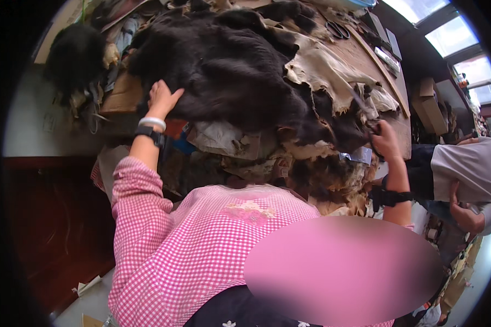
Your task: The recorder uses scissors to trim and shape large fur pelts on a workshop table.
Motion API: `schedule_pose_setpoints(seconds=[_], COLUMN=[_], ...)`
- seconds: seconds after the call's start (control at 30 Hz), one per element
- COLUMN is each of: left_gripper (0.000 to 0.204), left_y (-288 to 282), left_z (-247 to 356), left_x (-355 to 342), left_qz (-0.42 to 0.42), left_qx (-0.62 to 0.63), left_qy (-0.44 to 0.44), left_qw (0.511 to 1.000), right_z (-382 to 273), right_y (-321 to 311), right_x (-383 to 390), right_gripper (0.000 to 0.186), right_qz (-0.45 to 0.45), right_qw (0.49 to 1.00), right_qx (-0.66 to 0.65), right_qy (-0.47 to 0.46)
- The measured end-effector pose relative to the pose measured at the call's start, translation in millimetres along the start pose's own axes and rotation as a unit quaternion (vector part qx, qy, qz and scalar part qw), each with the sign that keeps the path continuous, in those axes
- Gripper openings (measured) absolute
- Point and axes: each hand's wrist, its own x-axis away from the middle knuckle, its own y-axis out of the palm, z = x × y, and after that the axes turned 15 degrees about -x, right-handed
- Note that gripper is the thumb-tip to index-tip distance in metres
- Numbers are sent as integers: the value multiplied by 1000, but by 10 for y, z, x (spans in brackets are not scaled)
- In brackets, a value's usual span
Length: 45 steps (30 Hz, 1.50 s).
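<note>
A large black fur hide (218,71) covers most of the table in front of me. My left hand (163,100) lies at its near left edge, fingers out and thumb spread. On the right, my right hand (386,140) is closed round the dark handles of a pair of scissors (364,104), whose blades point up and left. The blades are by a pale, ragged-edged piece of skin (324,68), fur side down, that overlaps the right part of the black hide. Where exactly the blades touch cannot be made out.
Another pair of scissors (338,30) rests at the table's far side. Below the near edge are a brown fur pile (327,177) and a crumpled pale bag (215,135). Black fur (73,62) hangs at the left. Another person (466,174) and cardboard boxes (430,106) are at the right.
</note>
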Motion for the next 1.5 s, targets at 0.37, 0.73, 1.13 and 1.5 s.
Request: schedule_pose_setpoints(seconds=[0.37,0.73,1.13,1.5], left_gripper=[17,64,67,12], left_y=[-12,-352,167,-110], left_z=[-868,1051,772,1118], left_x=[-485,465,623,1206], left_qz=[151,109,58,176], left_qx=[-82,7,-45,239], left_qy=[83,299,224,361], left_qw=[982,948,972,884], right_z=[-135,-855,-12,245], right_y=[660,766,412,732], right_x=[22,109,-844,611], right_gripper=[26,32,32,37], right_qz=[3,-193,62,45], right_qw=[989,954,932,975], right_qx=[-114,-215,-307,-153], right_qy=[97,-78,183,154])
